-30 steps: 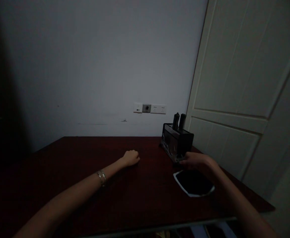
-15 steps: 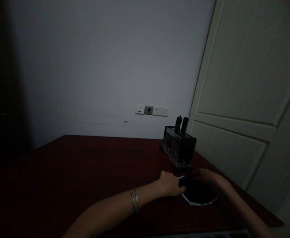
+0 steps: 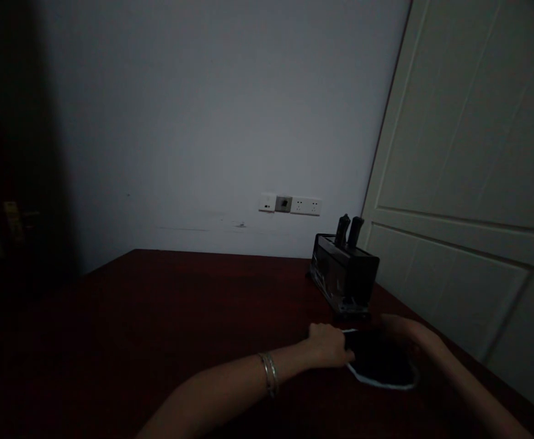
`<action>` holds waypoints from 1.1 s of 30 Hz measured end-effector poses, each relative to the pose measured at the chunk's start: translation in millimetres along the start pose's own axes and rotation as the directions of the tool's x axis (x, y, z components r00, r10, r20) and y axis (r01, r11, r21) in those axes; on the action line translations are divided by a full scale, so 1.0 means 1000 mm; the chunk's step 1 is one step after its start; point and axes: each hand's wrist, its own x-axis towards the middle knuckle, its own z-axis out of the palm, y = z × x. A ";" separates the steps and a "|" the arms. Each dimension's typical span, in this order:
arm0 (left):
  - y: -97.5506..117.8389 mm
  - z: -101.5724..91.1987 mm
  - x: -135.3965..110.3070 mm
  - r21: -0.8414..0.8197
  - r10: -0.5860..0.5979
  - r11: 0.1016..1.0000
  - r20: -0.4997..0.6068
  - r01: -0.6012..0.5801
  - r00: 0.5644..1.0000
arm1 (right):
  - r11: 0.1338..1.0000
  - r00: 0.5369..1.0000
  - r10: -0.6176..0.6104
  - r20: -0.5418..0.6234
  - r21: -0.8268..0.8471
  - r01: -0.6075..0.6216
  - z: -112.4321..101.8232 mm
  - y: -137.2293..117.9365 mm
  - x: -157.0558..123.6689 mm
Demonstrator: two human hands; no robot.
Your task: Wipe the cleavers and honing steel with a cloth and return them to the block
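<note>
My left hand [image 3: 330, 346] has its fingers curled over the left edge of a dark, roundish thing [image 3: 379, 360] with a thin white border. The room is too dim to show what kind of thing it is. On the far right side of it is my right hand [image 3: 400, 329], bent downward at its edge. Shadow and blur hide the fingertips there. Two silver bangles [image 3: 269, 373] circle my left wrist. Just beyond the hands stands a black box-shaped holder [image 3: 345, 274], with two dark handle-like pieces [image 3: 349, 230] sticking up from its top.
A dark red tabletop [image 3: 230, 292] spreads under everything and reaches a pale wall [image 3: 203, 122]. Wall sockets [image 3: 289, 204] sit above its back edge. A white panelled door [image 3: 468, 183] rises close along the right side. Deep shadow covers the left.
The whole view has shifted slightly, so everything sits farther right and a little lower. The light strip at the bottom edge is out of view. Both hands stay at the dark thing.
</note>
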 end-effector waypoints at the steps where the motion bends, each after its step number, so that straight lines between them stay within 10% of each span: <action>1: -0.002 0.000 -0.001 0.029 -0.036 0.999 -0.024 0.037 0.999 | 1.000 1.000 -0.015 0.013 0.009 0.015 -0.001 -0.005 -0.002; 6: -0.034 -0.008 -0.011 -0.274 -0.122 0.956 -0.042 0.106 0.992 | 0.957 0.957 -0.195 0.215 0.255 0.138 -0.009 -0.036 -0.012; 11: -0.114 -0.038 -0.045 -0.775 -0.269 0.624 -0.092 0.101 0.959 | 0.750 0.869 -0.452 0.199 0.613 0.249 0.004 -0.094 -0.011; 17: -0.228 -0.090 -0.126 -0.731 -0.484 0.664 -0.256 0.160 0.837 | 0.484 0.851 -0.518 0.091 0.851 0.204 0.052 -0.213 -0.005; 22: -0.293 -0.116 -0.210 -0.628 -0.647 0.697 -0.341 0.347 0.682 | 0.449 0.759 -0.633 0.156 0.872 0.194 0.093 -0.321 -0.010; 30: -0.326 -0.127 -0.320 -0.270 -0.705 0.680 -0.495 0.682 0.507 | 0.423 0.649 -0.749 0.134 0.850 0.313 0.153 -0.410 -0.028; 33: -0.317 -0.119 -0.331 -0.075 -0.637 0.683 -0.548 0.727 0.542 | 0.342 0.667 -0.745 0.008 0.863 0.371 0.165 -0.405 -0.030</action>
